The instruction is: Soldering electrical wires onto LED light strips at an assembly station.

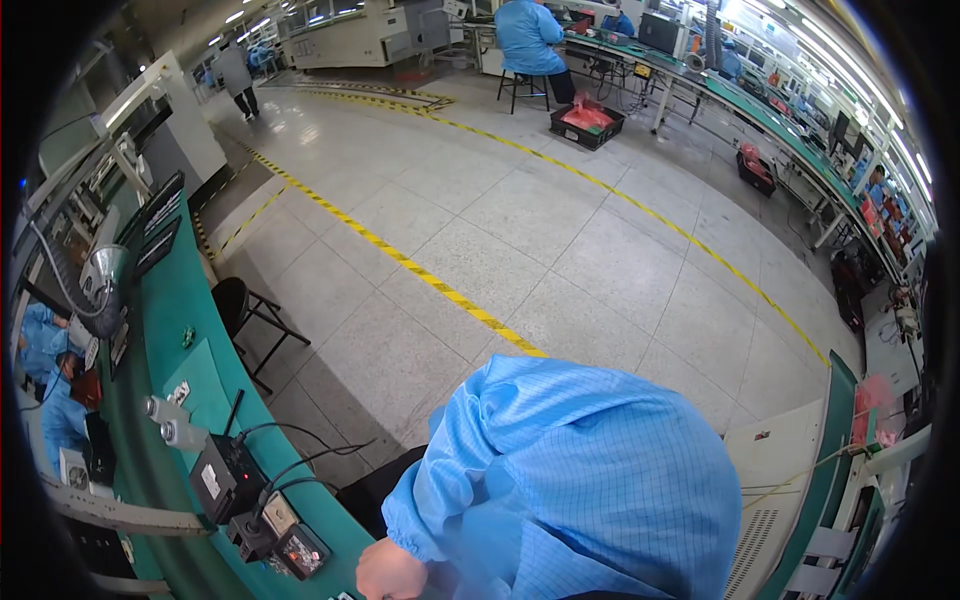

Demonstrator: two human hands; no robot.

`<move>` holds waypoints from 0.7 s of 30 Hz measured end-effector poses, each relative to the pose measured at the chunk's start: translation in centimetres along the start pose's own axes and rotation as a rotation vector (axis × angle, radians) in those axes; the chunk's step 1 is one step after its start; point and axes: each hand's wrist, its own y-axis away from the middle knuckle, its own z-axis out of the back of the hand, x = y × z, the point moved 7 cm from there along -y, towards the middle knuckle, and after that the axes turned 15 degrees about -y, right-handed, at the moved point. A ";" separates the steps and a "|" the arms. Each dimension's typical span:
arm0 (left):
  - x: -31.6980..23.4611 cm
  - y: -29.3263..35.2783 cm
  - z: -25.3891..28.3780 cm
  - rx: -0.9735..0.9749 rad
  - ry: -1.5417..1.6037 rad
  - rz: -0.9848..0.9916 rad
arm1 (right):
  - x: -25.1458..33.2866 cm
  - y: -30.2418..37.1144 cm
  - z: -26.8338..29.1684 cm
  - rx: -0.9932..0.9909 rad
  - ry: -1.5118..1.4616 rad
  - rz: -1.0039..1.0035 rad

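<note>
One bare hand shows at the bottom edge. On the tabletop, lower left of the frame, there are two pale bottles, one large black box and, near the hand, one small dark box. The upper right has two black bins on the floor, the upper left one walking person.

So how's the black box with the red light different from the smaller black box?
The larger black box shows a red light; the smaller black box shows none I can make out. The larger is bulkier and sits farther from your hand; the smaller is compact and nearer it. Both are on the green bench top.
</note>
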 end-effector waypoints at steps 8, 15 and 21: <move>-3.7 9.5 6.9 -0.301 -0.109 0.199 | 1.7 -0.9 -1.0 0.316 -0.030 -0.055; -6.9 12.8 9.8 -0.540 -0.391 0.057 | -3.7 -2.6 2.5 -0.079 -0.624 -0.245; -6.5 10.8 9.8 -0.485 -1.028 0.014 | -13.5 -6.1 9.0 -0.608 -1.185 -0.470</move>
